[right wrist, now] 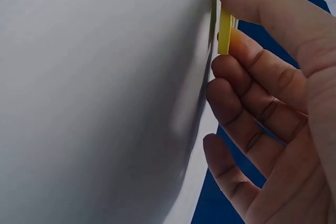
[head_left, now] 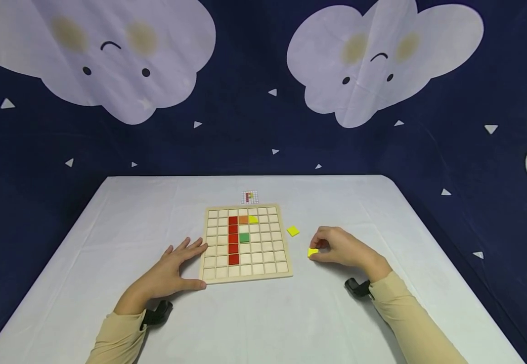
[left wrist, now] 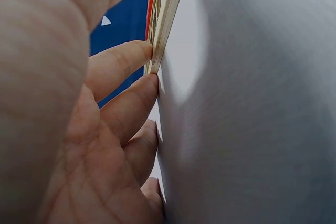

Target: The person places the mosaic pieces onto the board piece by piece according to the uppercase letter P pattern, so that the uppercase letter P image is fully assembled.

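Note:
A wooden grid board (head_left: 247,280) lies on the white table. In it, a column of several red tiles (head_left: 233,239) stands beside an orange tile (head_left: 243,220), a yellow tile with a curved edge (head_left: 253,220) and a green tile (head_left: 244,237). My left hand (head_left: 168,273), fingers spread, touches the board's left edge; the left wrist view shows fingertips (left wrist: 144,51) against its side. To the right of the board, my right hand (head_left: 343,247) pinches a yellow tile (right wrist: 224,32) between thumb and fingers, slightly off the table.
Another yellow tile (head_left: 293,231) lies on the table (head_left: 254,323) just right of the board. Behind the board is a small pattern card (head_left: 250,197) with a coloured grid. A dark blue cloth (head_left: 245,136) with clouds hangs behind the table.

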The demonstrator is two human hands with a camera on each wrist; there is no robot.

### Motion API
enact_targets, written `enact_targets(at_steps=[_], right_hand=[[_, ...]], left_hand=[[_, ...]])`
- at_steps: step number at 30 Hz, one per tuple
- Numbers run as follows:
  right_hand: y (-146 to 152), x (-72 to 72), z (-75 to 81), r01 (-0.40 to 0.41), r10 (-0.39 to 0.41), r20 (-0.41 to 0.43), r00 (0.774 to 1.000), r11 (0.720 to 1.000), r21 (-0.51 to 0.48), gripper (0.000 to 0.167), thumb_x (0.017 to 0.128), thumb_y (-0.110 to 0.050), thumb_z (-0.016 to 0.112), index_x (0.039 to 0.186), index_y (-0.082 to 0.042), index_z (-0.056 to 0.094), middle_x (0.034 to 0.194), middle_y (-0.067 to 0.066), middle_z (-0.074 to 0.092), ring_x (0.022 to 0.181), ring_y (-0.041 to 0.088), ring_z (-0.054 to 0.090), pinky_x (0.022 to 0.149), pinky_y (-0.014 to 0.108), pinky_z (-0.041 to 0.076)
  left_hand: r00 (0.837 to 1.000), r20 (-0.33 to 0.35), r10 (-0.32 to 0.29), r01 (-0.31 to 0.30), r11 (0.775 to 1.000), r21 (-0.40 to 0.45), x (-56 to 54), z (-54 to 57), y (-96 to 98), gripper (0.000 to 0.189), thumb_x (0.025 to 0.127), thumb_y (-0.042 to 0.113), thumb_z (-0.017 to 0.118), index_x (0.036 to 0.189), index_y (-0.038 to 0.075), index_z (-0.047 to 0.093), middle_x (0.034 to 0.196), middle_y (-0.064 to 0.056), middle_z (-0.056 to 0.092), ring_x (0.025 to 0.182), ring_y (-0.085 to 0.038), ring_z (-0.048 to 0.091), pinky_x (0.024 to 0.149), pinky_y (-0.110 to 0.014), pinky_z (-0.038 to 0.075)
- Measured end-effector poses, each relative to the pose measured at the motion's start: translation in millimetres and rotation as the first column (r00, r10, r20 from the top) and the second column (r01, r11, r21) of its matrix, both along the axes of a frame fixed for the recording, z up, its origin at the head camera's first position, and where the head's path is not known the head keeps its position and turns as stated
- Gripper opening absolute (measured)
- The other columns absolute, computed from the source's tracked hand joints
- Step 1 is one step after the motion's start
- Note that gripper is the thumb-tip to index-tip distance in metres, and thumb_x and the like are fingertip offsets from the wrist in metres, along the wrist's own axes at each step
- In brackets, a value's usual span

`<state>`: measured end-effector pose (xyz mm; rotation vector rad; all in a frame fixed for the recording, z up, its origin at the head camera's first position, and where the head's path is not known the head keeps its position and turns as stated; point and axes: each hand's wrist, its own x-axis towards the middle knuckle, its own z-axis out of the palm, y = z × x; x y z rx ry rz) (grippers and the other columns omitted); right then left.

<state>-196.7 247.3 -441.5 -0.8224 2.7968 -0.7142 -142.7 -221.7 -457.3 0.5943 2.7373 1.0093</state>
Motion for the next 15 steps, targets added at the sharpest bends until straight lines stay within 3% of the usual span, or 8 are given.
enact_targets(at_steps=[9, 15], right_hand=[[-23, -13.7, 16.1, -0.019, 0.019, 0.011, 1.0, 1.0, -0.021, 0.018, 0.086, -0.027, 0.092, 0.095, -0.023, 0.077, 0.096, -0.013, 0.069, 0.091, 0.007, 0.065, 0.087, 0.031, 0.06], [-47, -28.7, 22.4, -0.073, 0.074, 0.019, 0.997, 0.997, -0.036, 0.018, 0.087, -0.028, 0.091, 0.097, -0.02, 0.078, 0.099, -0.01, 0.071, 0.093, 0.01, 0.066, 0.088, 0.031, 0.06]], left_hand=[[1.0, 0.002, 0.001, -0.001, 1.0, -0.001, -1.0, -0.5, 0.7, 0.099, 0.077, 0.046, 0.095, 0.159, 0.011, 0.053, 0.172, -0.017, 0.04, 0.163, -0.054, 0.02, 0.126, -0.081, 0.006], [1.0, 0.003, -0.002, 0.002, 1.0, 0.003, -1.1, 0.0, 0.3, 0.099, 0.077, 0.045, 0.096, 0.159, 0.011, 0.053, 0.172, -0.017, 0.04, 0.163, -0.055, 0.019, 0.126, -0.081, 0.005]])
